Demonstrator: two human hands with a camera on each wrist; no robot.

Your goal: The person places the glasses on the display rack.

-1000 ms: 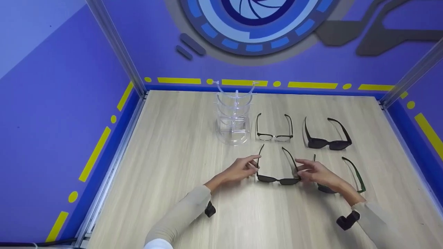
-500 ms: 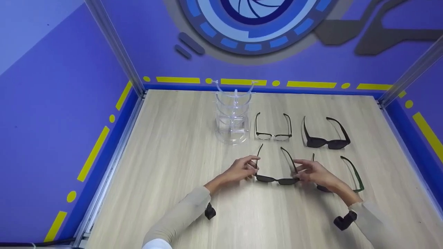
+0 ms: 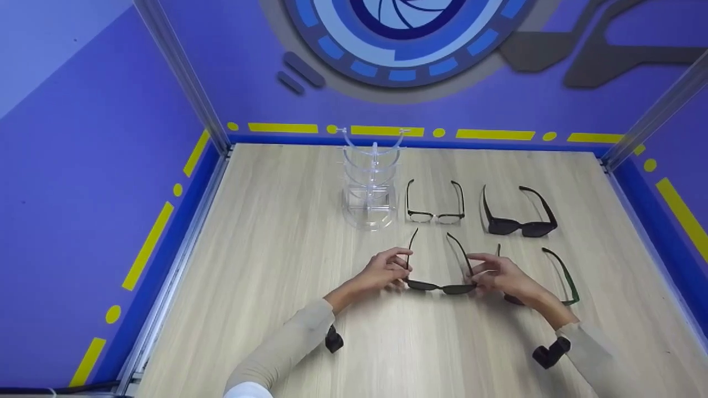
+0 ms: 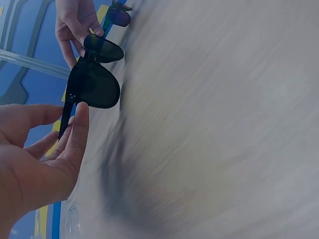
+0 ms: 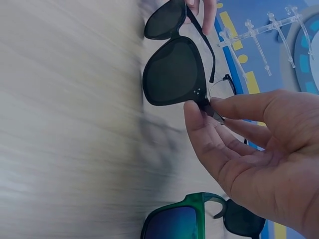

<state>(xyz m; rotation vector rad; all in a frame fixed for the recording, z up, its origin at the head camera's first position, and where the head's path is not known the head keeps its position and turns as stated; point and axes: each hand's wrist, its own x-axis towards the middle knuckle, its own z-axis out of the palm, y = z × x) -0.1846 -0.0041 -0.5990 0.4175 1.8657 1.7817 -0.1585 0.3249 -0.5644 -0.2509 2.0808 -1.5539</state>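
Black sunglasses with dark lenses sit between my two hands, temples pointing away from me. My left hand pinches them by the left temple near the hinge. At the opposite hinge, my right hand pinches the frame between thumb and fingers. The right wrist view shows the dark lens close up, with a shadow beside it on the table; whether the frame still touches the table I cannot tell. Green-framed sunglasses lie under and beyond my right hand, which partly hides them.
A clear tiered eyewear stand stands at the back, left of the glasses. Thin-rimmed clear glasses and thick black sunglasses lie behind the held pair. Printed blue panels wall the wooden table.
My fingers have settled onto both sides of the black sunglasses, and their lenses look tilted slightly. The whole head view has drifted a little; the other glasses and the stand stay put.
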